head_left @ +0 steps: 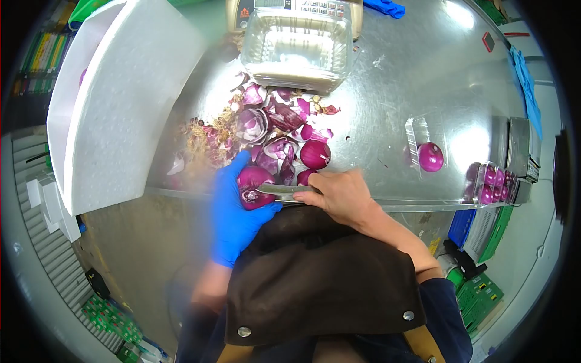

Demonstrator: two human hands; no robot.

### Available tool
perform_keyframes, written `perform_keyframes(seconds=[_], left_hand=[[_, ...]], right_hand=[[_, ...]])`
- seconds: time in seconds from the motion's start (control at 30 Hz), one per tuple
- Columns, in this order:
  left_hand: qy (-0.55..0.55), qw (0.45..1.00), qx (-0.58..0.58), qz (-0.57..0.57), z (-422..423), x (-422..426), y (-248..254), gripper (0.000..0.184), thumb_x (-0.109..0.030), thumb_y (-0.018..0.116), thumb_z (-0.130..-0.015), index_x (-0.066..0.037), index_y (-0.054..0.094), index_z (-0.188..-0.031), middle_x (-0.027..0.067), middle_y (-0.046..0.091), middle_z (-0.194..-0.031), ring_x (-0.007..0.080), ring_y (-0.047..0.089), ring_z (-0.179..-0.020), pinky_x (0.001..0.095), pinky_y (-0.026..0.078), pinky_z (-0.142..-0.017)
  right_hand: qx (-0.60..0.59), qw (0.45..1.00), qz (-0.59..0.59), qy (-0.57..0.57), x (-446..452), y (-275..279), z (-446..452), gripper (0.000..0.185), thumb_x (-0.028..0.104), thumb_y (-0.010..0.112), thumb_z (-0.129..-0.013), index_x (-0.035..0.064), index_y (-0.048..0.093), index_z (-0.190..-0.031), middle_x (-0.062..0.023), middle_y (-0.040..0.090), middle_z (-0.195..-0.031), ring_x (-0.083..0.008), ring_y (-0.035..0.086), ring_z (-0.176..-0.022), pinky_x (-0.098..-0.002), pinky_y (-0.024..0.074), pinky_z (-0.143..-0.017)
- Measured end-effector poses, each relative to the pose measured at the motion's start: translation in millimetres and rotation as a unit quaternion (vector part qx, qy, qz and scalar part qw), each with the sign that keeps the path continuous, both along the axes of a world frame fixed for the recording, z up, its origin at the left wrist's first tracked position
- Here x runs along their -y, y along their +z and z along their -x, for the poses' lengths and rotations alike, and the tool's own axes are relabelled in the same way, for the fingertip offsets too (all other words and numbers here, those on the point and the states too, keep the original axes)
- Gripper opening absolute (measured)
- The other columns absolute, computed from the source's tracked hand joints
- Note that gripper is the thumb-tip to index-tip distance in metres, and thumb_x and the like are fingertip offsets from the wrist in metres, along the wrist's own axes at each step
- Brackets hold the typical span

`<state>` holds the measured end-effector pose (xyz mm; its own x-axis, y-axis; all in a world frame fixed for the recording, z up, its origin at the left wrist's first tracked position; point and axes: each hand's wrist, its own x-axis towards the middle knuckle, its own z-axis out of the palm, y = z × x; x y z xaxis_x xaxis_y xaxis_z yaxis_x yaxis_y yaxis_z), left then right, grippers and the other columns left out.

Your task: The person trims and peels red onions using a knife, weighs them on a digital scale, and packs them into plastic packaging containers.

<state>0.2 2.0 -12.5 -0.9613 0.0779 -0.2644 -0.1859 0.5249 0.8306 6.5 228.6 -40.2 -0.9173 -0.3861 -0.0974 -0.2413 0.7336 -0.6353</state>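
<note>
My left hand, in a blue glove, is closed around a red onion at the table's front edge. In my bare right hand is a knife, its blade lying against that onion. Purple bulb shows just above the blade; I cannot tell whether it is a second onion. A whole red onion rests beyond my right hand, and another onion is partly hidden by my fingers. Loose purple skins and dry root trimmings are heaped in front of my hands.
A clear plastic tub sits on a scale at the back. On the left stands a white foam box. Rightward on the metal table, one onion is in a clear tray, near packed onions.
</note>
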Motion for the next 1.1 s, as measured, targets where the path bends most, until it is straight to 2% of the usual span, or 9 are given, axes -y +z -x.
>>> perform_keyframes(seconds=[0.23,0.33,0.47,0.63,0.67,0.77,0.8,0.9,1.1], left_hand=[[0.011,1.000,0.006,-0.016,-2.3,-3.8,0.3,0.103,0.000,0.088,-0.055,-0.008,0.043,-0.148,0.0085,0.054,-0.130,0.0224,0.057,-0.116,0.0358,0.048,-0.103],[-0.002,1.000,-0.005,-0.018,-5.8,1.6,-2.7,0.105,0.002,0.087,-0.054,-0.008,0.042,-0.149,0.0092,0.053,-0.131,0.0230,0.057,-0.117,0.0363,0.047,-0.104],[0.056,0.989,0.052,-0.123,-9.0,2.6,-5.0,0.107,0.005,0.086,-0.052,-0.006,0.041,-0.149,0.0107,0.052,-0.137,0.0234,0.055,-0.122,0.0370,0.045,-0.107],[0.011,0.994,0.032,-0.103,-12.4,4.0,6.1,0.105,0.007,0.085,-0.052,-0.002,0.042,-0.147,0.0120,0.052,-0.141,0.0218,0.054,-0.125,0.0362,0.047,-0.106],[0.010,0.994,0.035,-0.100,-14.9,4.7,7.5,0.103,0.007,0.085,-0.053,-0.002,0.042,-0.147,0.0120,0.052,-0.141,0.0215,0.054,-0.125,0.0361,0.047,-0.106],[0.079,0.983,0.027,-0.165,-8.3,10.1,-11.2,0.097,0.006,0.085,-0.055,-0.002,0.046,-0.143,0.0115,0.055,-0.138,0.0211,0.057,-0.121,0.0354,0.051,-0.102],[0.106,0.970,0.061,-0.210,-4.6,9.1,-6.1,0.089,0.005,0.083,-0.059,-0.001,0.049,-0.140,0.0112,0.058,-0.134,0.0213,0.060,-0.117,0.0350,0.053,-0.099],[0.152,0.944,0.096,-0.275,-2.0,13.1,-3.0,0.084,0.004,0.080,-0.061,0.000,0.050,-0.139,0.0117,0.059,-0.133,0.0214,0.062,-0.114,0.0341,0.055,-0.096],[0.160,0.944,0.091,-0.274,-1.9,9.4,1.4,0.081,0.005,0.078,-0.060,0.001,0.051,-0.137,0.0128,0.058,-0.135,0.0220,0.061,-0.116,0.0340,0.054,-0.096]], right_hand=[[0.251,0.944,0.196,-0.087,5.7,-15.2,-5.7,0.062,0.054,0.049,-0.100,0.0010,0.059,-0.069,-0.0142,0.058,-0.062,-0.0308,0.057,-0.058,-0.0415,0.0450,-0.059],[0.325,0.901,0.265,-0.110,2.8,-18.7,-7.3,0.060,0.050,0.047,-0.103,0.0018,0.061,-0.070,-0.0050,0.055,-0.060,-0.0142,0.052,-0.054,-0.0310,0.0427,-0.053],[0.396,0.872,0.251,-0.142,5.3,-17.9,-5.6,0.065,0.056,0.047,-0.101,0.0003,0.059,-0.069,-0.0024,0.052,-0.059,-0.0113,0.049,-0.052,-0.0292,0.0416,-0.050],[0.426,0.829,0.245,-0.267,-14.8,-34.7,18.0,0.065,0.055,0.046,-0.101,0.0001,0.059,-0.069,-0.0039,0.052,-0.059,-0.0117,0.048,-0.050,-0.0294,0.0422,-0.048],[0.470,0.827,0.201,-0.235,-14.3,-26.6,21.0,0.061,0.052,0.046,-0.102,0.0006,0.060,-0.073,-0.0041,0.054,-0.059,-0.0122,0.051,-0.054,-0.0330,0.0444,-0.051],[0.222,0.942,0.231,-0.099,5.3,-32.9,5.9,0.052,0.046,0.046,-0.103,0.0021,0.061,-0.080,-0.0074,0.055,-0.061,-0.0184,0.052,-0.053,-0.0373,0.0445,-0.054],[0.161,0.972,0.156,-0.073,6.9,-18.4,6.7,0.048,0.047,0.047,-0.102,0.0045,0.060,-0.083,-0.0109,0.057,-0.064,-0.0295,0.056,-0.057,-0.0416,0.0454,-0.058],[0.079,0.992,0.095,0.013,6.2,-7.1,4.6,0.052,0.053,0.048,-0.099,0.0058,0.056,-0.077,-0.0127,0.058,-0.066,-0.0369,0.057,-0.062,-0.0443,0.0451,-0.058],[0.062,0.996,0.058,0.016,3.5,-2.9,0.3,0.056,0.058,0.048,-0.096,0.0071,0.052,-0.073,-0.0098,0.057,-0.064,-0.0362,0.058,-0.062,-0.0464,0.0440,-0.056]])
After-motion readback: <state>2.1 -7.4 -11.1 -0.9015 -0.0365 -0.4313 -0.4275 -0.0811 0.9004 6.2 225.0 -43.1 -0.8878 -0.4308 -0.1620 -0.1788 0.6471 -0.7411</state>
